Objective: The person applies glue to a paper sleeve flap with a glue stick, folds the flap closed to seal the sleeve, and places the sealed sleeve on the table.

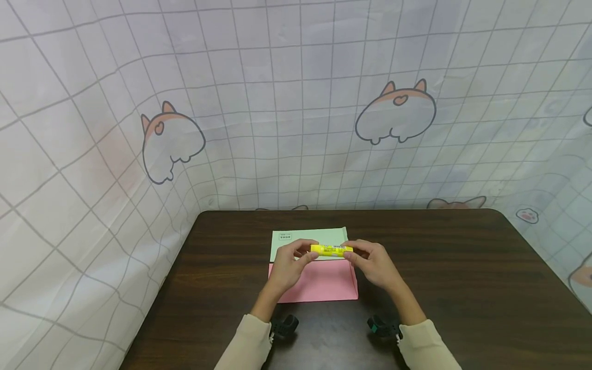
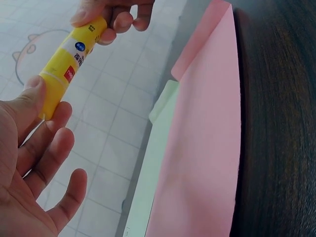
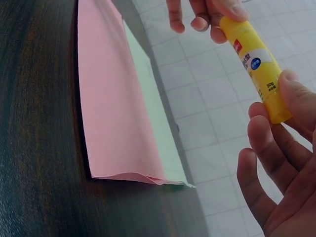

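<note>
Both hands, left hand [image 1: 289,267] and right hand [image 1: 374,263], pinch the capped glue stick [image 1: 331,250] above the pink paper [image 1: 319,282] and green paper [image 1: 307,237]; gluing not begun.

Table [image 1: 462,267]: dark brown wood.
Curtain [image 1: 296,103]: white with grey squares, hangs behind and beside the table.
Pictures [image 1: 395,115]: round cartoon animals on the curtain.

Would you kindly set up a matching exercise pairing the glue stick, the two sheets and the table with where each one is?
1. glue stick
2. pink sheet
3. pale green sheet
4. table

a. far side, partly under another sheet
b. held between both hands
c. dark wood, bearing the paper
d. nearest the person, lying on top

Pairs: 1-b, 2-d, 3-a, 4-c
</note>
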Tool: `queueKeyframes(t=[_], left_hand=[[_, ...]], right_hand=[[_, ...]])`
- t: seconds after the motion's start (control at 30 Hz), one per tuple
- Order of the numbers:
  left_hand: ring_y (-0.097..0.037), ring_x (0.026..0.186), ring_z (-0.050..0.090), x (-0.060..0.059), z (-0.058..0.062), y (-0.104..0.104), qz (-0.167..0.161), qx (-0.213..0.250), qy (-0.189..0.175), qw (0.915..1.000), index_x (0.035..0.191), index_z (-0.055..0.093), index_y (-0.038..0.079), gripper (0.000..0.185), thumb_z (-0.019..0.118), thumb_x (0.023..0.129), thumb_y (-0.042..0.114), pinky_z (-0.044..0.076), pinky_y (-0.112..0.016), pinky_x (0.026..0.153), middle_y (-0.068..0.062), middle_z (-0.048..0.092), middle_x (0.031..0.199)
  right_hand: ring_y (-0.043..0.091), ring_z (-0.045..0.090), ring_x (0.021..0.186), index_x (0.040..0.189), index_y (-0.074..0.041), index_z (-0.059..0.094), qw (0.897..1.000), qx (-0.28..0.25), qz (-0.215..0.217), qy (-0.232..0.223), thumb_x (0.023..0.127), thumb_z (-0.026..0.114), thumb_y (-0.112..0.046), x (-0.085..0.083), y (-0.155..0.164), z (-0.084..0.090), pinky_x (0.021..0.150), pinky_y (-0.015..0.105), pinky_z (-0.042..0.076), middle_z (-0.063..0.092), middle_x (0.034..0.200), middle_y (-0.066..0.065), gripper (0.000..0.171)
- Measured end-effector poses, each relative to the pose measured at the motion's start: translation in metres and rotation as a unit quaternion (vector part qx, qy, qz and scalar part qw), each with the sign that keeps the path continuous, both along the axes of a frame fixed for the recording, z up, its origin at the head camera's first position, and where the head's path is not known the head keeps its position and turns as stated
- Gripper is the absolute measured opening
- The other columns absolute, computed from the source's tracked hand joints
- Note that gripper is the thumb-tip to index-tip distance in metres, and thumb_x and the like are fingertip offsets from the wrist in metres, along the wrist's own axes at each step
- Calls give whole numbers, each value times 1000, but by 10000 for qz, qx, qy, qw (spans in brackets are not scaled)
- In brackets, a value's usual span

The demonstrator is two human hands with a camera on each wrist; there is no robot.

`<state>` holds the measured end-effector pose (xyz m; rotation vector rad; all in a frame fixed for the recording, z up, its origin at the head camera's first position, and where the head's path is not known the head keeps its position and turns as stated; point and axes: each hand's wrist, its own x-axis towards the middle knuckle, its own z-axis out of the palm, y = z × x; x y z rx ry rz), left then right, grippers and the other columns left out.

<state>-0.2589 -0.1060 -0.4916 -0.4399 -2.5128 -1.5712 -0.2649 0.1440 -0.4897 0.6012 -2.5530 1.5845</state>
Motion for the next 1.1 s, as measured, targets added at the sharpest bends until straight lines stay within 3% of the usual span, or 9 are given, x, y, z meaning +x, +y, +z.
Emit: queueKeyframes(t=[0.4, 0.7, 1.1], left_hand=[[-16, 88, 62, 0, 2, -1, 29, 73, -44, 10000, 118, 75, 20, 26, 77, 92, 23, 50, -27, 76, -2, 74, 101], [-16, 85, 61, -1, 2, -2, 38, 139, -91, 9999, 118, 76, 20, 26, 77, 92, 22, 48, -24, 68, -2, 74, 99], [-15, 78, 58, -2, 2, -3, 35, 100, -119, 9999, 118, 75, 20, 26, 77, 92, 22, 42, -21, 57, -1, 73, 99]], right_hand=[[10, 55, 74, 116, 3, 72, 9996, 34, -13, 280, 96, 70, -7, 21, -10, 30, 64, 22, 50, 68, 95, 15, 22], [13, 58, 75, 118, -1, 73, 9994, 95, -166, 288, 96, 71, -11, 6, -6, 5, 65, 22, 51, 70, 97, 13, 24], [14, 57, 74, 117, -8, 75, 9993, -4, -134, 360, 95, 74, -21, 2, -5, 2, 63, 23, 51, 70, 96, 6, 26]])
